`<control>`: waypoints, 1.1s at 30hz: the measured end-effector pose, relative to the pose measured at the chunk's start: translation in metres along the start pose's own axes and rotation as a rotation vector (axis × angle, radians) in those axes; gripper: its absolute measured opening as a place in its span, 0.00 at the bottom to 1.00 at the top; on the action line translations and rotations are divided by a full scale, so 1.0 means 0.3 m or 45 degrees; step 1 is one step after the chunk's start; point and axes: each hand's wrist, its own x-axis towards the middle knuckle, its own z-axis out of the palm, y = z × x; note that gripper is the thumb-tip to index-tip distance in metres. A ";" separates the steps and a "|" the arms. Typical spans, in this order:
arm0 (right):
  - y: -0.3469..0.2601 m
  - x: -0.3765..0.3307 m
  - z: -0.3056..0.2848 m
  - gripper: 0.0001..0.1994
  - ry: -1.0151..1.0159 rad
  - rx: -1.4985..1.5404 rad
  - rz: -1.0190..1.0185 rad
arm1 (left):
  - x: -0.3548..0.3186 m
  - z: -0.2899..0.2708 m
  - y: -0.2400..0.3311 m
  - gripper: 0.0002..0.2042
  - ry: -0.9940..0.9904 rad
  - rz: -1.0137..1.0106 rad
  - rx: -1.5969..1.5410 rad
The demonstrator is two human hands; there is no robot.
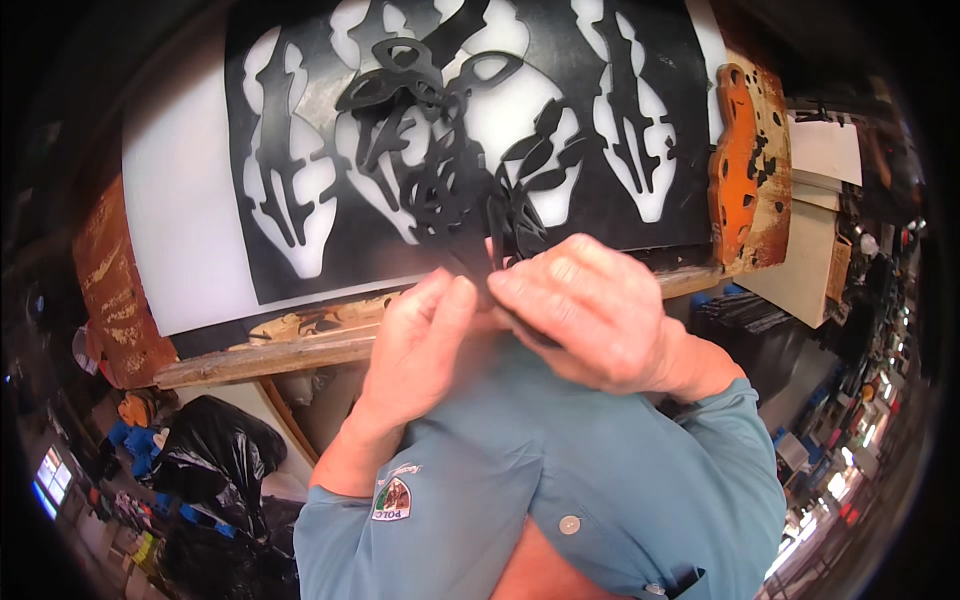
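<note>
Over the bench's near edge, my left hand (422, 335) and my right hand (590, 315) come close together, fingers pinched on a black cut piece (470, 262) of thin sheet. Most of that piece is hidden by the fingers, and its full outline does not show. Just beyond lies a loose heap of black cut pieces (437, 195), some curved, some with openings in them. The heap rests on a large black sheet (330, 262) with long shaped cut-outs, through which white shows.
A white board (185, 200) lies under the black sheet on a bench with a worn wooden front edge (270, 360). To the right stands an orange wavy-edged block (735, 165) with dark slots. A black plastic bag (225, 450) sits below left; cardboard (785, 235) is at right.
</note>
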 end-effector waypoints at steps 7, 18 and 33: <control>-0.050 -0.024 0.132 0.29 -0.101 0.196 -0.068 | -0.090 -0.040 0.009 0.20 0.110 -0.063 -0.459; 0.113 -0.026 0.083 0.12 0.089 0.368 0.197 | -0.134 -0.142 -0.020 0.18 0.223 -0.068 -0.272; 0.069 0.092 0.039 0.22 -0.012 0.437 -0.039 | -0.263 -0.008 0.062 0.20 0.162 0.148 0.249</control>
